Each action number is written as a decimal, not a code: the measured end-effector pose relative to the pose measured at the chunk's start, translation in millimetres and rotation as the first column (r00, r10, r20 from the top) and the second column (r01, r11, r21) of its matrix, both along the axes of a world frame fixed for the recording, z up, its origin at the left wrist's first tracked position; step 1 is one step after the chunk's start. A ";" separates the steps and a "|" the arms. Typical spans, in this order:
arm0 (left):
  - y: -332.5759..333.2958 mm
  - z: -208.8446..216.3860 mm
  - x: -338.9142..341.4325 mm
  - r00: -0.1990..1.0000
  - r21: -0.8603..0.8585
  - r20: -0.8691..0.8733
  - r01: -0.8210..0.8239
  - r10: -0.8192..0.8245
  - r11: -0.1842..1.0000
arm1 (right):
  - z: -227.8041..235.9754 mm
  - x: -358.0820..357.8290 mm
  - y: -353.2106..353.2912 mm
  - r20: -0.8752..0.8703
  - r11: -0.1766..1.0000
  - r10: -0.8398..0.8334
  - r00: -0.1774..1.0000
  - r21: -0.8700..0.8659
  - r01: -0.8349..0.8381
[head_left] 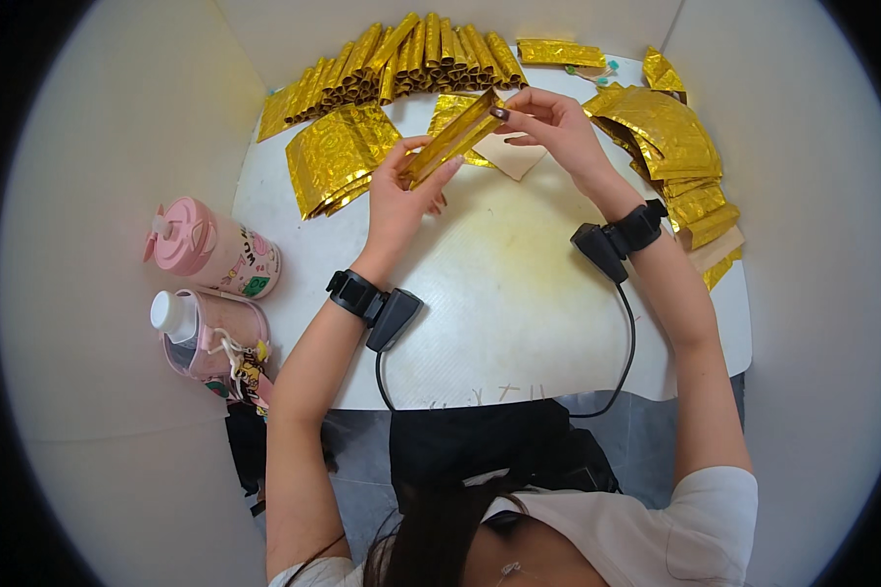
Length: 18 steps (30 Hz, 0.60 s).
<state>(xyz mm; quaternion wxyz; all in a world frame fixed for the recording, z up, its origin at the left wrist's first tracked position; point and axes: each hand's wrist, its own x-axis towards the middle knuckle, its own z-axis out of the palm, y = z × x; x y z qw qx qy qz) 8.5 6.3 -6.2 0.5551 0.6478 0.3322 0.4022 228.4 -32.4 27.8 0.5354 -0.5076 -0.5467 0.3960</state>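
Note:
A narrow folded strip of gold foil paper is held between both hands above the white table. My left hand grips its lower end and my right hand pinches its upper end. Each wrist wears a black band with a small black device and cable. Under my right hand lies a tan paper sheet.
A row of folded gold strips fans along the table's far edge. Flat gold sheets are stacked at left and right. Two pink bottles sit off the table's left side. White partition walls surround the table.

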 end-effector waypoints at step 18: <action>15.0 -8.3 -5.1 0.927 -0.347 0.373 0.111 0.029 0.931 | -40.3 -0.6 5.1 -0.304 0.998 -0.053 0.951 -0.002 0.055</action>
